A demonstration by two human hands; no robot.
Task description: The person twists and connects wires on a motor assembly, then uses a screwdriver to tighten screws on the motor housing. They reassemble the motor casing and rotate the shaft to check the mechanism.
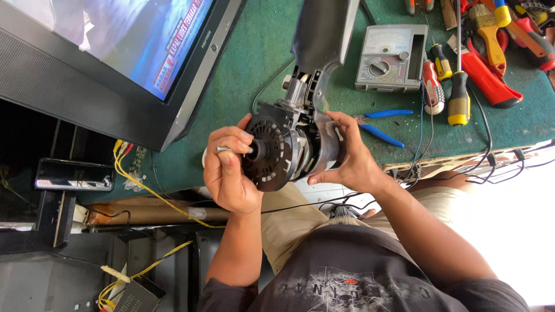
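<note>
Black ribbed motor housing [277, 151], threaded shaft, between both hands [231, 170].

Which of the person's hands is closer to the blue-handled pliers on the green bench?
The right hand. It grips the motor assembly on the side next to the blue-handled pliers, which lie just beyond its fingers. The left hand is on the motor's far side, away from the pliers.

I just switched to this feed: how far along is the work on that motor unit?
Done: the motor unit is off the bench with its inner parts exposed. In hand: the right hand steadies its body, and the left hand grips the threaded shaft at the black slotted end disc. Left: the screwdrivers and blue-handled pliers lie untouched.
</note>
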